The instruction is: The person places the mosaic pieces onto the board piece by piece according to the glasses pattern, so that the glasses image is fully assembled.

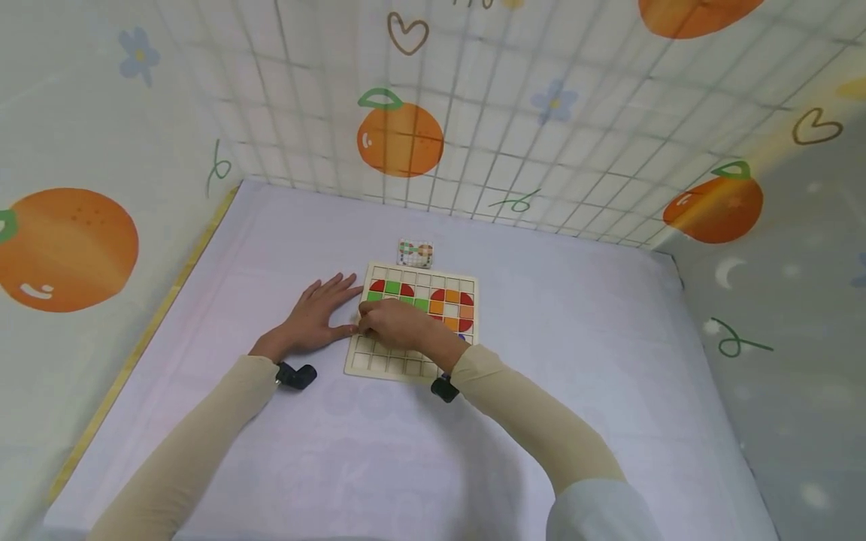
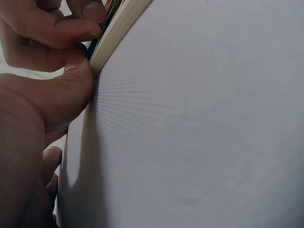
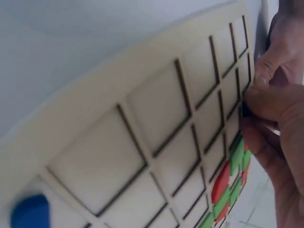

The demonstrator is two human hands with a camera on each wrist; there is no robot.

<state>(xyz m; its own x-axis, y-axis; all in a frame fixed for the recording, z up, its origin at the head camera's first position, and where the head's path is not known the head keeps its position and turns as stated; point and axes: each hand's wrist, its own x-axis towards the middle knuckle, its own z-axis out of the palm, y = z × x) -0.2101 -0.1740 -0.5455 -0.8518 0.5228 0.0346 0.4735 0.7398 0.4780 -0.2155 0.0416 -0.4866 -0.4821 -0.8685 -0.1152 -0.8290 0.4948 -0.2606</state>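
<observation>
A square wooden grid board [image 1: 395, 367] lies on the white-covered table. Red, green and orange pieces fill some of its cells, and a blue piece [image 3: 31, 213] sits near its right edge. My left hand [image 1: 313, 314] rests beside the board's left side with fingers spread; its thumb [image 2: 76, 78] touches the board's edge. Over the left part of the board, my right hand [image 1: 401, 324] pinches a small dark blue piece [image 3: 245, 109] at the left edge. The fingers hide most of that piece, and the hand covers several cells in the head view.
A small pattern card [image 1: 416, 254] lies just beyond the board's far edge. Behind the table hangs a printed curtain [image 1: 473, 135] over a wire grid. A yellow strip [image 1: 145, 338] runs along the table's left edge.
</observation>
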